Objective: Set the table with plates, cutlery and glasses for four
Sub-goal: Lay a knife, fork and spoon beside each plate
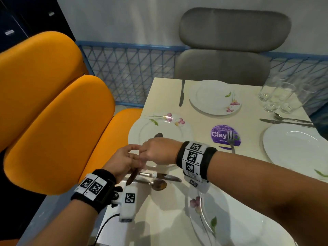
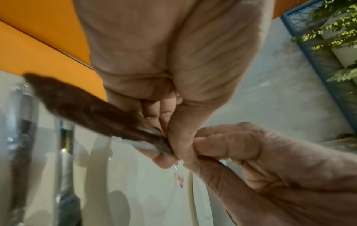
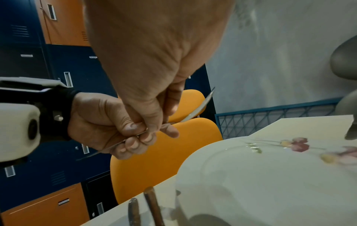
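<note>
My two hands meet over the near rim of the left flowered plate. The left hand grips a metal cutlery piece; its brownish handle points down toward my wrist. The right hand pinches the same piece just beyond the left fingers, and a rounded dark end sticks out past it over the plate. In the left wrist view the handle runs out of the left hand while right fingers pinch beside it. The right wrist view shows the thin end beyond both hands.
A knife and a spoon lie between the left plate and the near plate. A fork lies on a purple sticker. The far plate has a knife beside it. Glasses stand far right, with cutlery behind the right plate. Orange chairs stand to the left.
</note>
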Motion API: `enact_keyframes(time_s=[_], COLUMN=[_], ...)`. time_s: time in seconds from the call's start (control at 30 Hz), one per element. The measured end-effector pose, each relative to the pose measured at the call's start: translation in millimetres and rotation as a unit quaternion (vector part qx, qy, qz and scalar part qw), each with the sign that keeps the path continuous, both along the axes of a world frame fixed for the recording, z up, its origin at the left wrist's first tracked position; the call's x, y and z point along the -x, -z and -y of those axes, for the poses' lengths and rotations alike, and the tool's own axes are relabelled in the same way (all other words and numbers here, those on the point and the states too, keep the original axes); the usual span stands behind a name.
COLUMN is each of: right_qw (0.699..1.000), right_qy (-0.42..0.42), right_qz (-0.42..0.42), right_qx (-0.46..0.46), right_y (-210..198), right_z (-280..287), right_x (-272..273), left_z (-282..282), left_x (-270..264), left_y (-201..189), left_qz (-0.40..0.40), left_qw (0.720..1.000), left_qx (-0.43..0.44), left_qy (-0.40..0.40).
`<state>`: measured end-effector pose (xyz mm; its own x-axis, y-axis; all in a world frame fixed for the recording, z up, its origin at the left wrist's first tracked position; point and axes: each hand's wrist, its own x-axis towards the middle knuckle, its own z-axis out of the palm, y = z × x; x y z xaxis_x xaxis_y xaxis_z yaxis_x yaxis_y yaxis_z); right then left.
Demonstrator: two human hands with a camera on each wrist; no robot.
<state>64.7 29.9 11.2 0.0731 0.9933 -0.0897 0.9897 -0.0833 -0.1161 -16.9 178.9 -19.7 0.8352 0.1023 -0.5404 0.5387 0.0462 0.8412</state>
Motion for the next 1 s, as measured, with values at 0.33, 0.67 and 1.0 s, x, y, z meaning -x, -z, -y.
enact_keyframes(time_s=[0.33,0.67,1.0], right_qw=[0.996,0.994,0.961], right_qy=[-0.055,-0.002,0.271], right_qz=[0.022,0.016,0.034], right_qx=[0.073,0.106,0.029], right_y=[-4,3,8], right_z=[52,59,45], right_x=[-58,-114,-233], left_z=[47,52,6], left_x=[-54,-103,-170], left_y=[-9,-15,-7], left_qz=[-0.013,0.000,0.047], left_qw=[0.997,0.993,0.990], left_qx=[0.037,-0.036,-0.118], left_qy=[0.070,0.110,-0.061])
